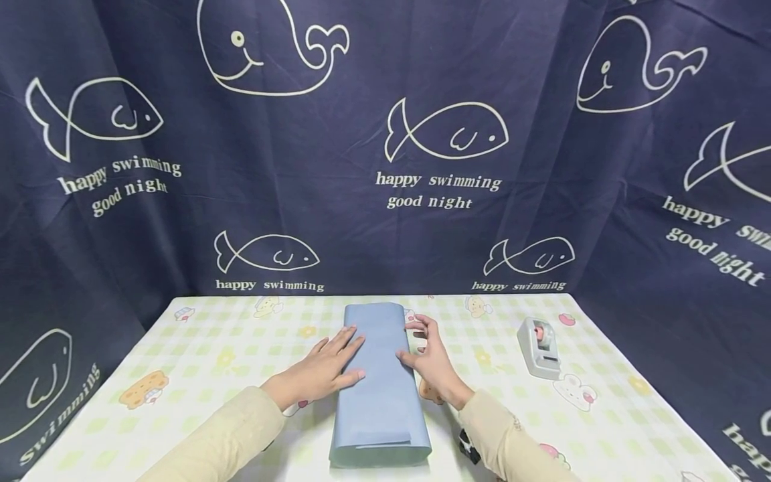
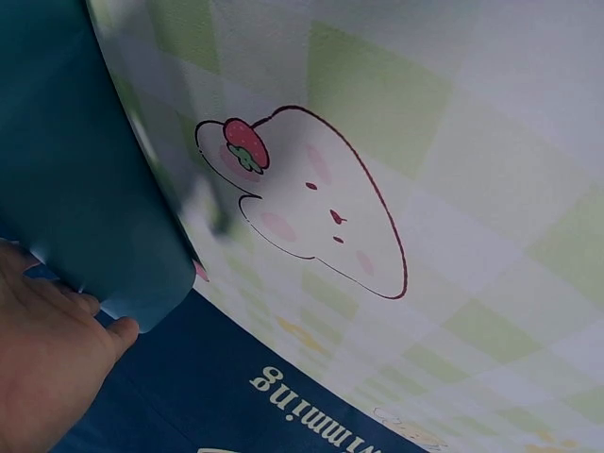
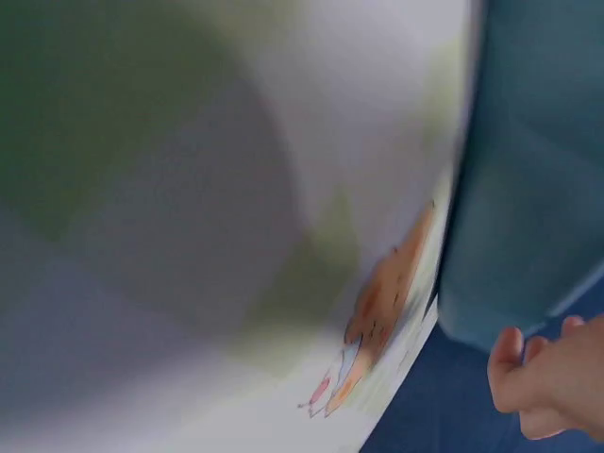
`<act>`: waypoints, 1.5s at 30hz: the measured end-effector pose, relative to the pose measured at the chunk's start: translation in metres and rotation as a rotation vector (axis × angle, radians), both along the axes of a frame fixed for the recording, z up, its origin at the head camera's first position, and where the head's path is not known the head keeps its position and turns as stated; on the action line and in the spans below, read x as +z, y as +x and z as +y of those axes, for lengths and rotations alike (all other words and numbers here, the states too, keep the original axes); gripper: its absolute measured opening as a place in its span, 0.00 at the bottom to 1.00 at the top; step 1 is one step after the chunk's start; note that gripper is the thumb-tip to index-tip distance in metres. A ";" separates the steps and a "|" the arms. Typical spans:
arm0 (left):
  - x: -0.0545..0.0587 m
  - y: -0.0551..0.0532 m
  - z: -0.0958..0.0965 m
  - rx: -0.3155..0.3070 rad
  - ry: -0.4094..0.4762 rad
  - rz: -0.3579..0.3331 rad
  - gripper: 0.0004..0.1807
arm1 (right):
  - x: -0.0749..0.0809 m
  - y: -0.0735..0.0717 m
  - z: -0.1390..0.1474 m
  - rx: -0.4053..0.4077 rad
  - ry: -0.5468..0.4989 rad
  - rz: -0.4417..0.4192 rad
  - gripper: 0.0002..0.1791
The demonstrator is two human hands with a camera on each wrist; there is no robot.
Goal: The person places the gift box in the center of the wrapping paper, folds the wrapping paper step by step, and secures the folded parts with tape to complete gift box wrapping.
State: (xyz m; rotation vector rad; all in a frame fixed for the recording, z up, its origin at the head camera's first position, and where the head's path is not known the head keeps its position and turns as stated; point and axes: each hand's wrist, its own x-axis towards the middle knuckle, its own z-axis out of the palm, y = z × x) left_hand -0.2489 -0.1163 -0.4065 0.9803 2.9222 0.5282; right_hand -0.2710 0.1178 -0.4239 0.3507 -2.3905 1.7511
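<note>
Blue paper (image 1: pixel 379 395) centred on tabletop (image 1: pixel 199 351), seemingly already folded into flat tube; near end looks unsealed, probably left to do. Left hand (image 1: pixel 322 368) flat on paper, fingers straight. Right hand (image 1: pixel 434 361) at right edge, fingers bent; pinching or not, can't tell. Tape dispenser (image 1: pixel 531 351) untouched. Contents hidden; pale strip (image 1: pixel 382 439) unclear; black object (image 1: pixel 468 447) partly behind right sleeve (image 1: pixel 512 442).

Head view looking forward and down across a table (image 1: pixel 199 355) toward a curtain (image 1: pixel 349 207), left-wrist view close, upside down, along the left side of a blue packet (image 1: pixel 382 402), right-wrist view close along its right, packet, table and curtain in all three.
</note>
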 end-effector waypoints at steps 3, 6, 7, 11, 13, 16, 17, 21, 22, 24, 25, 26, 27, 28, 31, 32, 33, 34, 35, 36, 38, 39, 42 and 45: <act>-0.001 0.000 -0.001 0.000 0.001 -0.002 0.37 | -0.002 -0.004 0.002 -0.007 -0.006 -0.034 0.42; -0.002 -0.001 -0.001 -0.001 0.003 -0.002 0.38 | -0.003 -0.006 -0.001 -0.029 0.009 -0.048 0.40; -0.003 -0.001 -0.001 -0.001 0.003 -0.001 0.38 | -0.003 -0.006 -0.002 -0.038 0.012 -0.048 0.40; -0.004 -0.003 -0.001 0.000 0.005 0.003 0.38 | -0.003 -0.011 -0.007 -0.088 0.021 -0.042 0.35; -0.004 -0.003 -0.001 0.001 0.002 0.003 0.38 | -0.003 -0.013 -0.008 -0.106 0.030 -0.032 0.32; -0.004 -0.003 0.000 0.004 -0.008 0.000 0.38 | -0.003 -0.014 -0.006 -0.122 0.079 0.003 0.24; -0.004 -0.003 0.000 0.003 -0.008 0.000 0.38 | -0.002 -0.014 -0.004 -0.118 0.098 0.025 0.22; -0.003 -0.002 0.000 0.000 -0.012 0.000 0.38 | -0.001 -0.008 0.005 -0.015 0.188 0.144 0.15; -0.003 -0.002 0.000 0.000 -0.016 0.001 0.37 | 0.000 -0.006 0.008 0.032 0.212 0.178 0.15; -0.003 -0.001 0.000 0.000 -0.027 0.008 0.37 | 0.000 -0.002 0.014 0.137 0.261 0.241 0.15; -0.003 -0.001 0.000 0.000 -0.032 0.013 0.37 | 0.001 0.001 0.017 0.192 0.285 0.267 0.15; -0.003 -0.001 0.000 0.000 -0.036 0.017 0.37 | 0.001 0.003 0.020 0.240 0.310 0.283 0.16; -0.004 -0.001 0.000 0.004 -0.046 0.019 0.37 | 0.001 0.005 0.022 0.285 0.337 0.301 0.16; -0.003 -0.001 -0.001 0.005 -0.050 0.020 0.37 | 0.001 0.008 0.024 0.322 0.361 0.306 0.17; -0.004 -0.001 -0.001 0.009 -0.053 0.020 0.37 | 0.002 0.013 0.027 0.405 0.431 0.311 0.18; -0.004 -0.001 -0.001 0.010 -0.053 0.019 0.37 | 0.002 0.015 0.028 0.422 0.451 0.307 0.19; -0.004 -0.001 -0.001 0.012 -0.054 0.019 0.37 | 0.002 0.016 0.028 0.435 0.465 0.303 0.20; -0.005 -0.001 -0.001 0.012 -0.054 0.021 0.37 | 0.001 0.017 0.029 0.442 0.480 0.297 0.21; -0.006 -0.002 -0.001 0.010 -0.053 0.023 0.37 | 0.001 0.018 0.029 0.449 0.488 0.295 0.21; -0.006 -0.002 -0.001 0.009 -0.052 0.024 0.37 | 0.001 0.018 0.029 0.454 0.490 0.288 0.22; -0.007 -0.003 -0.002 0.003 -0.051 0.026 0.37 | 0.000 0.019 0.030 0.458 0.490 0.278 0.22; -0.007 -0.003 -0.002 -0.002 -0.050 0.027 0.37 | -0.001 0.019 0.030 0.457 0.489 0.277 0.22; -0.007 -0.003 -0.004 -0.026 -0.040 0.025 0.38 | -0.001 0.019 0.030 0.458 0.483 0.278 0.22; -0.006 -0.001 -0.006 -0.050 -0.043 0.039 0.39 | -0.002 0.020 0.029 0.458 0.486 0.285 0.23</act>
